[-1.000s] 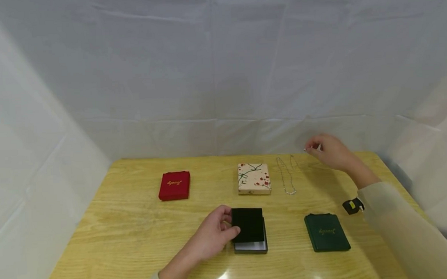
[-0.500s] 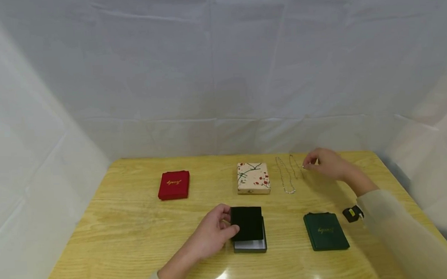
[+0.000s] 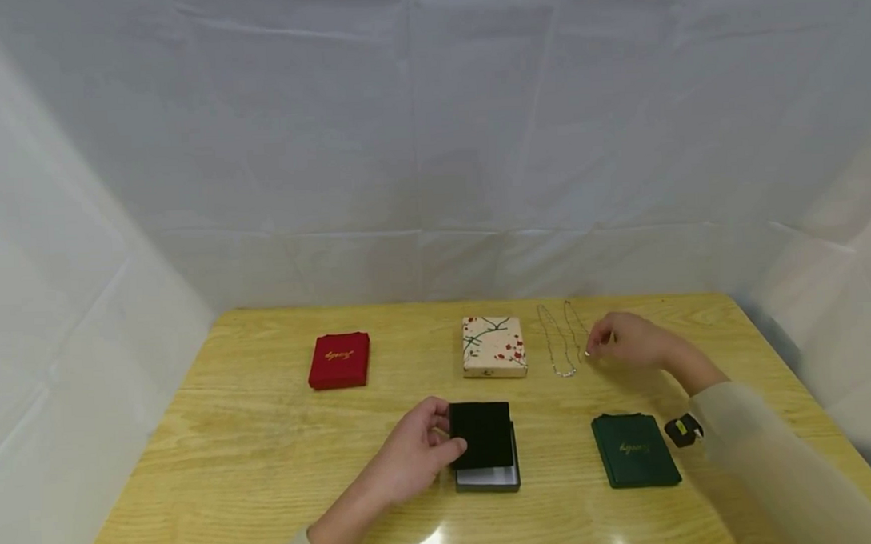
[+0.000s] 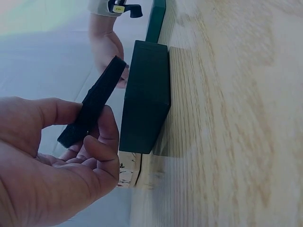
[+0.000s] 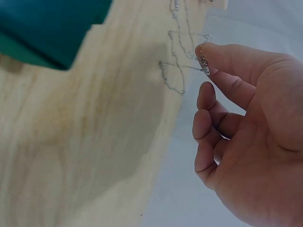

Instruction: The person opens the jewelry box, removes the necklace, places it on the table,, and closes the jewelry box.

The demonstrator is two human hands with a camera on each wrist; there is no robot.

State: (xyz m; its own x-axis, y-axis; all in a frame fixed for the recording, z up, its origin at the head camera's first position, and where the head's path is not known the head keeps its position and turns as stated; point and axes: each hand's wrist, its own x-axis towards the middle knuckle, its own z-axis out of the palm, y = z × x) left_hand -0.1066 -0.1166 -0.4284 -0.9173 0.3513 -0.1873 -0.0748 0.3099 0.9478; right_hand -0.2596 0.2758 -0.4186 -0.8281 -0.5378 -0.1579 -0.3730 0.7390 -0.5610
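Note:
My left hand (image 3: 420, 457) pinches a thin black foam pad (image 3: 480, 435) between thumb and fingers. In the head view the pad overlaps an open dark green jewelry box (image 3: 489, 488) with a pale inside; the left wrist view shows it tilted beside that box (image 4: 146, 97). Over the table's back right, my right hand (image 3: 632, 341) pinches a fine silver chain (image 5: 203, 61) between thumb and forefinger, part of it hanging from the fingertips. Two more silver chains lie just left of this hand: a longer necklace (image 3: 565, 371) and a shorter chain (image 3: 570, 309).
A floral box (image 3: 493, 348) stands behind the open box, left of the chains. A red box (image 3: 340, 361) is at the left, and a dark green lid (image 3: 638, 451) lies at the front right. White cloth (image 3: 417, 144) walls enclose the wooden table (image 3: 255, 470).
My right hand has come down and slightly nearer, lowering the chain beside the other two. The left hand with the foam pad has stayed almost still.

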